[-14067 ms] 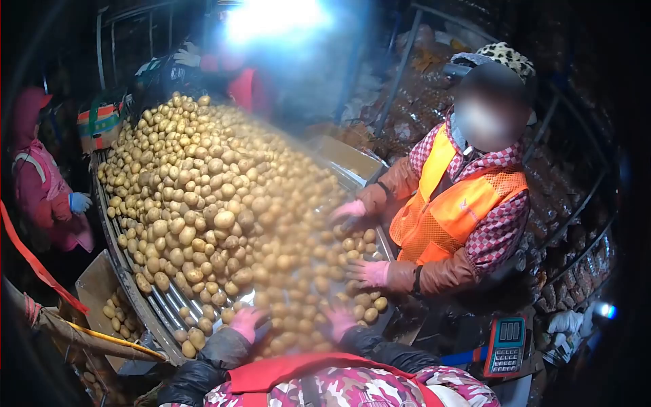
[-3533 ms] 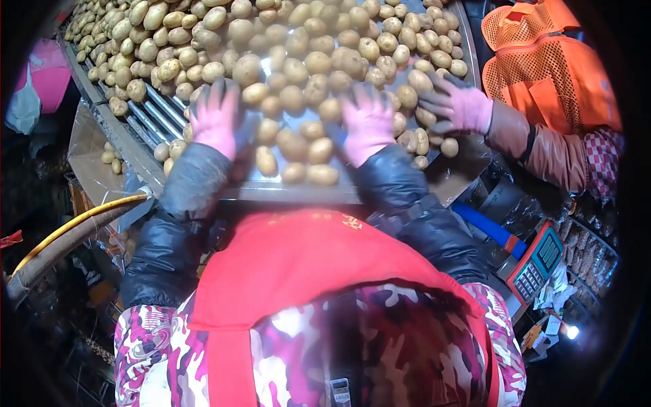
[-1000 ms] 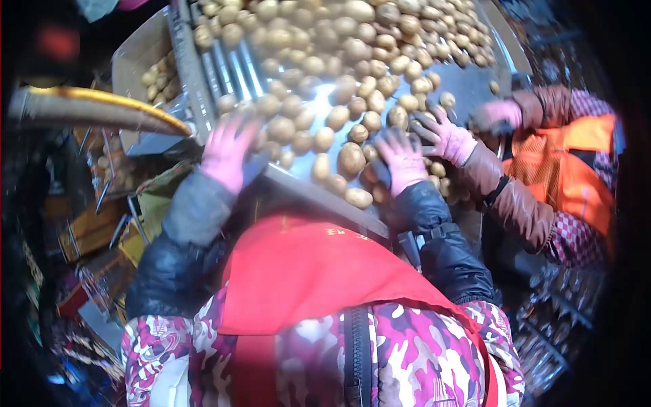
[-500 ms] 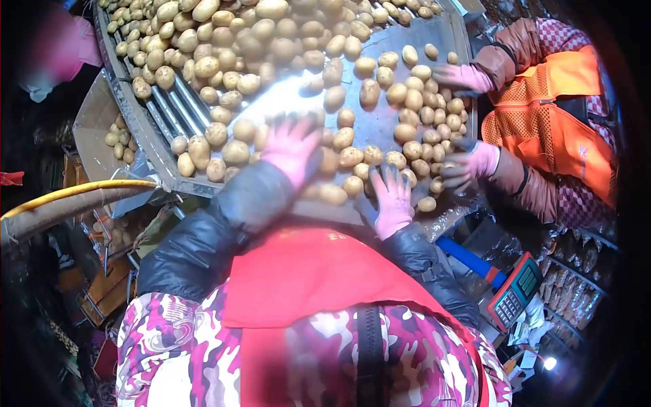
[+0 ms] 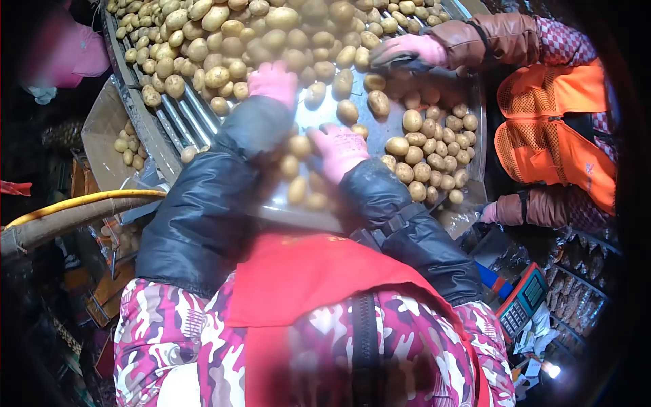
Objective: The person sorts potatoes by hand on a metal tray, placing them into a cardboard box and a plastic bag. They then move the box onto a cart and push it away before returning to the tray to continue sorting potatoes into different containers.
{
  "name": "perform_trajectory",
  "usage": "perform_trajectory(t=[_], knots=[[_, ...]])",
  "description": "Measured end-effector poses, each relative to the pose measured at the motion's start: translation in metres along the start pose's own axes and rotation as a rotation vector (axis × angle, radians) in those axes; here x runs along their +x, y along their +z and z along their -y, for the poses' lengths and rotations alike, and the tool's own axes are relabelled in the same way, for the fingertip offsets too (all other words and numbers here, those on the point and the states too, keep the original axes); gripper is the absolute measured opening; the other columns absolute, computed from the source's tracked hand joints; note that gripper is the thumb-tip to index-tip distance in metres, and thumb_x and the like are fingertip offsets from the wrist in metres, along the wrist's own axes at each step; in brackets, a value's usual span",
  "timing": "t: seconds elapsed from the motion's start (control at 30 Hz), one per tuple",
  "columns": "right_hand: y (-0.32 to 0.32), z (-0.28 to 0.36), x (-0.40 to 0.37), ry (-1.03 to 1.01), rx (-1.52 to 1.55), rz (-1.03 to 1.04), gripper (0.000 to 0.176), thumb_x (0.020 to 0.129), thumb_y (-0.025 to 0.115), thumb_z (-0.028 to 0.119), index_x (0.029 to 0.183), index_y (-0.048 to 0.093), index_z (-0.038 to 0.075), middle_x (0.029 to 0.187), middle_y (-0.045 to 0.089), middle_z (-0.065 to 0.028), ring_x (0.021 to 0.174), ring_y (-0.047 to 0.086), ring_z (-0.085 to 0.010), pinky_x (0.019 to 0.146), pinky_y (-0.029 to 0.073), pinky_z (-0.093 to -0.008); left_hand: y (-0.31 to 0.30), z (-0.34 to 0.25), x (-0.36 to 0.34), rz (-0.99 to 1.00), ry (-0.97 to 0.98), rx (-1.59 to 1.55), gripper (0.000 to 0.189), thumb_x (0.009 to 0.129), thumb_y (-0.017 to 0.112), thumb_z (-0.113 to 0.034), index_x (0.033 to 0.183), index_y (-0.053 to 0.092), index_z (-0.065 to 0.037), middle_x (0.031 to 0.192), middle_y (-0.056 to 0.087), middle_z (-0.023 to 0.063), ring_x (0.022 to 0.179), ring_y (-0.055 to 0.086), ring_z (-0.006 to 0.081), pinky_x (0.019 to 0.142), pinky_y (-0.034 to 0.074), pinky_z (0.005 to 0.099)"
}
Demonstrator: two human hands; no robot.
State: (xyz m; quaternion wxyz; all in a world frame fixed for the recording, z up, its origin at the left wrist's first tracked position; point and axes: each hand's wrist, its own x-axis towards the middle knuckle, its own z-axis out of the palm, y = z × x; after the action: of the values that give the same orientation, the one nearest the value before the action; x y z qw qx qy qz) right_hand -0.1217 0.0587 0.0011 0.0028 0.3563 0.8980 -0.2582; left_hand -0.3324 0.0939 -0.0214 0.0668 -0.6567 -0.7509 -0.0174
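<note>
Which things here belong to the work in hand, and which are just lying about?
In use: tan round potatoes, shiny metal chute, pink-gloved left hand, pink-gloved right hand.
Lying about: red digital scale, yellow hose.

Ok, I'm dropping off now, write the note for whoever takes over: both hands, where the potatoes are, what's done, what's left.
Left hand, pink-gloved: in the near edge of the heap of tan potatoes; grip hidden.
Right hand, pink-gloved: open, palm down on the shiny metal sheet among loose potatoes.
Done: a cluster of potatoes lies at the sheet's right end beside the co-worker in the orange mesh vest; small ones lie in the brown cardboard box at left.
Left: the heap on the metal rollers.
</note>
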Motion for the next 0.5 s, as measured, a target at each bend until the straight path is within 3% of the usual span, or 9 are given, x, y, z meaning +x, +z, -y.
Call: perform_trajectory(t=[0.07, 0.13, 0.23, 0.3, 0.33, 0.37, 0.4, 0.47, 0.5], knots=[[0.001, -0.001, -0.005, 0.033, 0.067, -0.001, 0.056, 0.086, 0.075, 0.030, 0.136, 0.058, 0.012, 0.124, 0.062, -0.0179, 0.115, 0.060, -0.0404, 0.097, 0.050, -0.0501, -0.012, -0.002, 0.001, 0.020, -0.068, -0.045, 0.015, 0.085, 0.071, -0.029, 0.092, 0.081, -0.021, 0.113, 0.066, 0.0066, 0.108, 0.064, 0.0286, 0.091, 0.054, 0.0429], [0.000, -0.006, -0.016, 0.052, 0.180, -0.058, 0.059, 0.086, 0.075, 0.030, 0.139, 0.057, 0.010, 0.123, 0.063, -0.0173, 0.114, 0.062, -0.0375, 0.095, 0.050, -0.0490, -0.021, 0.006, 0.000, 0.106, -0.129, -0.250, 0.017, 0.082, 0.076, -0.032, 0.095, 0.082, -0.021, 0.112, 0.066, 0.0063, 0.108, 0.064, 0.0284, 0.093, 0.054, 0.0409], [-0.010, -0.025, -0.040, 0.339, 0.963, 0.068, 0.062, 0.095, 0.069, 0.036, 0.146, 0.051, 0.003, 0.136, 0.060, -0.0168, 0.126, 0.059, -0.0319, 0.106, 0.047, -0.0471, -0.011, 0.031, -0.010, 0.102, -0.136, -0.447, 0.028, 0.078, 0.084, -0.033, 0.099, 0.082, -0.014, 0.110, 0.068, 0.0072, 0.106, 0.066, 0.0278, 0.093, 0.054, 0.0377], [-0.011, -0.028, -0.051, 0.383, 1.461, 0.029, 0.064, 0.096, 0.069, 0.030, 0.148, 0.048, -0.001, 0.137, 0.060, -0.0165, 0.125, 0.060, -0.0300, 0.105, 0.049, -0.0448, 0.001, 0.046, -0.024, 0.100, -0.124, -0.632, 0.027, 0.079, 0.084, -0.029, 0.100, 0.082, -0.011, 0.109, 0.070, 0.0088, 0.103, 0.068, 0.0269, 0.092, 0.055, 0.0368], [-0.011, -0.031, -0.053, 0.318, 1.689, -0.065, 0.065, 0.094, 0.071, 0.023, 0.149, 0.046, -0.003, 0.134, 0.061, -0.0164, 0.121, 0.062, -0.0300, 0.101, 0.052, -0.0430, -0.024, 0.038, -0.041, -0.035, -0.167, -0.766, 0.022, 0.083, 0.082, -0.024, 0.097, 0.081, -0.007, 0.109, 0.071, 0.0106, 0.099, 0.070, 0.0249, 0.089, 0.055, 0.0349], [-0.012, -0.033, -0.056, 0.244, 1.910, -0.166, 0.067, 0.092, 0.073, 0.016, 0.149, 0.044, -0.004, 0.132, 0.062, -0.0162, 0.116, 0.065, -0.0300, 0.096, 0.054, -0.0413, -0.024, 0.043, -0.055, -0.125, -0.186, -0.859, 0.022, 0.089, 0.078, -0.021, 0.104, 0.080, -0.005, 0.108, 0.072, 0.0099, 0.101, 0.069, 0.0200, 0.087, 0.055, 0.0327], [-0.047, 0.009, -0.063, 0.485, 1.817, -0.291, 0.050, 0.102, 0.056, 0.019, 0.146, 0.049, -0.003, 0.128, 0.065, -0.0175, 0.114, 0.067, -0.0285, 0.095, 0.055, -0.0407, -0.019, 0.051, -0.067, -0.129, -0.311, -1.009, 0.026, 0.093, 0.075, -0.022, 0.111, 0.077, -0.003, 0.108, 0.072, 0.0087, 0.100, 0.069, 0.0181, 0.086, 0.055, 0.0320], [-0.038, 0.005, -0.064, 0.352, 1.785, -0.275, 0.053, 0.104, 0.055, 0.028, 0.147, 0.049, -0.002, 0.135, 0.061, -0.0175, 0.122, 0.062, -0.0294, 0.102, 0.050, -0.0430, -0.048, 0.033, -0.091, -0.172, -0.623, -1.422, 0.036, 0.102, 0.066, -0.023, 0.130, 0.065, 0.000, 0.109, 0.071, 0.0073, 0.093, 0.065, 0.0117, 0.080, 0.054, 0.0272], [-0.030, 0.002, -0.063, 0.278, 1.770, -0.255, 0.056, 0.105, 0.055, 0.032, 0.148, 0.048, -0.002, 0.138, 0.059, -0.0176, 0.126, 0.059, -0.0298, 0.106, 0.047, -0.0442, -0.051, 0.027, -0.105, -0.132, -0.691, -1.595, 0.038, 0.100, 0.067, -0.032, 0.129, 0.063, -0.008, 0.103, 0.070, 0.0102, 0.087, 0.066, 0.0141, 0.072, 0.056, 0.0277]])
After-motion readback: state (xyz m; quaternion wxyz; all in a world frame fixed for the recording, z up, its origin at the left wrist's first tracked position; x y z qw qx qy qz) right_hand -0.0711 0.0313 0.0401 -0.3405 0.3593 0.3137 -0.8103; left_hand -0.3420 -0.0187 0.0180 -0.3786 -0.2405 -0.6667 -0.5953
